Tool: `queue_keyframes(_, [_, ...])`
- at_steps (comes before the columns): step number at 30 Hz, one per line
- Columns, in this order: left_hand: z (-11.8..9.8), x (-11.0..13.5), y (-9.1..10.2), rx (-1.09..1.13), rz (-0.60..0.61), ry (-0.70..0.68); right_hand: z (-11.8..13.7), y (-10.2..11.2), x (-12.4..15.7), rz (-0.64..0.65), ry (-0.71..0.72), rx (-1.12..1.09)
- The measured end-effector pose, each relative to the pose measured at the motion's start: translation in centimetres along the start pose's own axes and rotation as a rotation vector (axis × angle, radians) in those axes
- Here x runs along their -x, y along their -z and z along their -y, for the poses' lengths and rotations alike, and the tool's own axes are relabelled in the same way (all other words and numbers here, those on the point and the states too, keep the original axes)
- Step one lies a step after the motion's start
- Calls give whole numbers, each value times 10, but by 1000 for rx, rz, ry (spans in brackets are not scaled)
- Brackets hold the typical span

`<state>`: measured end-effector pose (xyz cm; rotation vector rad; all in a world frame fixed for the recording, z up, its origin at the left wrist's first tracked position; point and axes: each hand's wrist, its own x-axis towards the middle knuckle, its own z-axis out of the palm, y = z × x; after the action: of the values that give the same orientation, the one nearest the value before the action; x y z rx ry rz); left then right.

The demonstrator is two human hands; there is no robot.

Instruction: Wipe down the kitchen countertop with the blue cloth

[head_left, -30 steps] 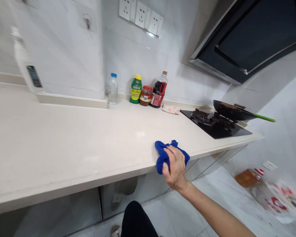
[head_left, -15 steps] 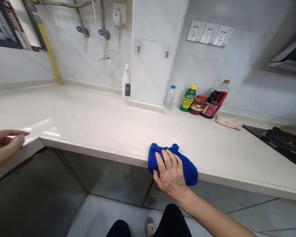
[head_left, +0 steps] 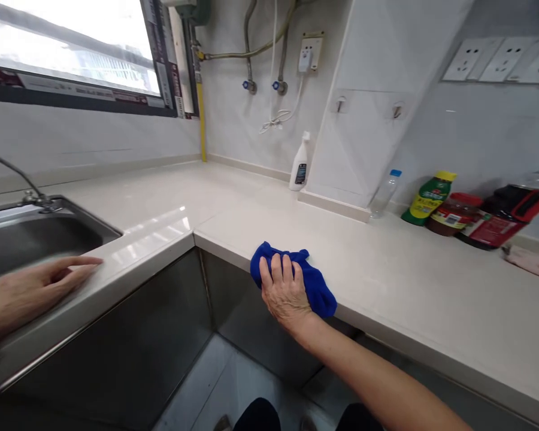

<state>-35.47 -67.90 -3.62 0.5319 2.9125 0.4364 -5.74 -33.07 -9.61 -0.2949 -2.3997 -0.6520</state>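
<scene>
My right hand (head_left: pixel 285 293) presses a bunched blue cloth (head_left: pixel 317 287) onto the front edge of the pale countertop (head_left: pixel 386 275), a short way right of the inner corner. Its fingers curl over the cloth, and one end of the cloth hangs past the edge. At the left, my left hand (head_left: pixel 40 290) is over the counter strip in front of the sink, fingers stretched out and nothing in them. Whether it rests on the surface I cannot tell.
A steel sink (head_left: pixel 112 232) with a thin tap (head_left: pixel 40 200) is at the left. Against the wall stand a white spray bottle (head_left: pixel 299 164), a clear bottle (head_left: pixel 385 194), a green bottle (head_left: pixel 429 197), a red-lidded jar (head_left: pixel 453 214) and a dark sauce bottle (head_left: pixel 498 218). A pink cloth (head_left: pixel 532 260) lies beside them.
The view has swung left, bringing the sink and window into sight. My right hand has slid the blue cloth left along the counter edge, closer to the corner.
</scene>
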Motion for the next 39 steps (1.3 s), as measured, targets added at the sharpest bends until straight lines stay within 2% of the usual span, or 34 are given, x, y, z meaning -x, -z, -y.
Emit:
queue_keyframes(3, [-16,8,1,-26,10,50,21,-16,-24,42,40,-83])
queue_keyframes(7, [-28,16,2,-80,1,49,51,-34,-58,93,71,-181])
queue_keyframes(13, [-32,25,4,-67,33,79,89,-57,-110,127,153,-211])
queue_keyframes(17, [-33,28,1,-17,-7,47,106,-60,-135,169,203,-182])
queue_keyframes(23, [-32,27,-2,-17,-22,45,109,-47,-164,262,301,-182])
queue_keyframes(25, [-32,27,-2,-6,-20,35,102,-47,-178,299,272,-293])
queue_keyframes(28, [-34,27,-2,-25,-22,38,86,-54,-198,304,159,-639])
queue_keyframes(31, [-37,29,-2,-50,-29,35,84,-57,-200,109,-41,-997])
queue_keyframes(33, [-39,30,-2,-59,-35,27,101,-50,-188,-62,-118,-1088])
queue_keyframes(35, [-39,29,-3,-77,-46,29,134,-36,-169,-142,-53,-1080])
queue_keyframes(39, [-30,22,-7,-168,-27,13,214,-10,-134,-92,275,-944])
